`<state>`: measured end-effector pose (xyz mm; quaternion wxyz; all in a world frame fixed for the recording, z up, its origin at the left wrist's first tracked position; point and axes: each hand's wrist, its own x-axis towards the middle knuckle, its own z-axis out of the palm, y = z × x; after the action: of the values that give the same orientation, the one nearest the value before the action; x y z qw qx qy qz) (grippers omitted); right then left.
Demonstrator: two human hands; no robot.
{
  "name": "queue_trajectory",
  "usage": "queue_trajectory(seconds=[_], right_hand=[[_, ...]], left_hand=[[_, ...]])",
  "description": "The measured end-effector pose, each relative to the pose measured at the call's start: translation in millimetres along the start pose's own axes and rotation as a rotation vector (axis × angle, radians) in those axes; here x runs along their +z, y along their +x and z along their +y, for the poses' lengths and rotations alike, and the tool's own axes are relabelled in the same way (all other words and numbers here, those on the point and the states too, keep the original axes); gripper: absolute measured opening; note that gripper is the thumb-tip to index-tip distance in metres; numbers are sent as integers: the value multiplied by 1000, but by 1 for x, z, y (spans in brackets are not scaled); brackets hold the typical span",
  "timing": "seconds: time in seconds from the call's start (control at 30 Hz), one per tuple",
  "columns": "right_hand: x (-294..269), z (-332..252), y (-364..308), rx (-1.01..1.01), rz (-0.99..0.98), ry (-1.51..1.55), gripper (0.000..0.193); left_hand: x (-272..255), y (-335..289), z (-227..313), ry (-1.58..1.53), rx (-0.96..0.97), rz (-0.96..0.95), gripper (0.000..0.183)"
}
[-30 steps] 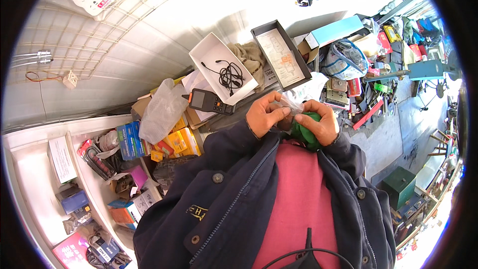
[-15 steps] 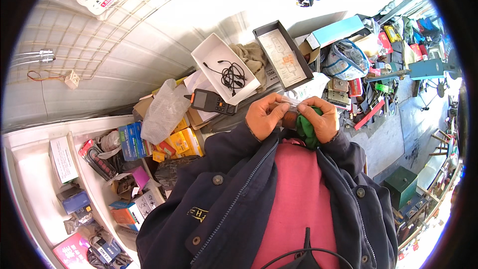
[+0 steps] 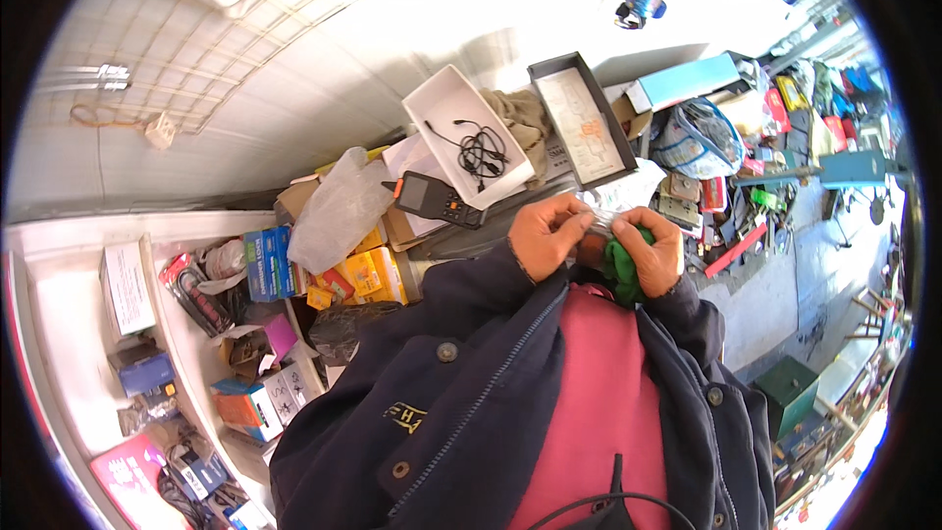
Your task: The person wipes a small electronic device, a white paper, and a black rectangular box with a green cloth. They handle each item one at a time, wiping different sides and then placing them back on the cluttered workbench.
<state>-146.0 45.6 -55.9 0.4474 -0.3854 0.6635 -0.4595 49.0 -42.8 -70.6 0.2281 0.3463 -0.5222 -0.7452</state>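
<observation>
The thumb and index finger of the left hand (image 3: 549, 236) are pinching one side of a clear plastic piece (image 3: 602, 221), and the right hand (image 3: 654, 253) is pinching its other side. The two hands are facing each other in front of the chest, the knuckles pointing up and the fingers curling inward. Under the right thumb a green cloth-like thing (image 3: 623, 270) is hanging, touching that palm. Between the hands a brownish thing (image 3: 591, 251) is showing partly; I cannot tell what it is. The wrists are bending inward, and the forearms, in dark sleeves, are reaching up from both sides of the jacket (image 3: 461, 402).

Compared with half a second ago, the fingers are keeping the same pinch, but the plastic is looking more gathered and the brownish thing is showing less. The whole view is sitting farther right and lower, so the head is turning a little.

Beyond the hands, along the wall-side edge of the counter (image 3: 461, 243), a black-rimmed box (image 3: 584, 128) and a white box (image 3: 442, 108) with a black cable (image 3: 479, 152) are lying. A handheld device (image 3: 432, 200) is resting just beside the white box, toward the counter's left end.
</observation>
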Motion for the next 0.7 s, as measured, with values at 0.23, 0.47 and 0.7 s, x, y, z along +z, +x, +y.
queue_trajectory(seconds=[0.23,0.47,0.7], right_hand=[[2,0,-1,-110,-34,-51,12],[4,3,4,-144,-83,-81,11],[12,-1,15,-190,-213,-231,14]], left_hand=[[6,1,-5,-15,57,21,11],[7,1,-17,18,142,97,8],[4,-5,-33,110,294,240,10]])
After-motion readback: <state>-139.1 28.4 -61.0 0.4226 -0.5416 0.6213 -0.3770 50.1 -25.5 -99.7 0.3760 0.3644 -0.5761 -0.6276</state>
